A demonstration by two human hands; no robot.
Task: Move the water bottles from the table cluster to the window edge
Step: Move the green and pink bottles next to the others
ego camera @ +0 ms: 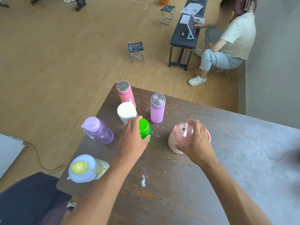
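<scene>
Both hands are grasping bottles: left grip (132,137) wraps the green bottle (145,129), right grip (197,140) the pink jug (181,137); lifting straight up comes next

The right half of the counter (235,151) is bare and open for passing. On the left, bottles stand close together: the white bottle (126,112) is just behind the green bottle (145,129), the purple flask (157,108) is near on its right, and the violet bottle (99,129) is on its left. Only narrow gaps are between them.
</scene>
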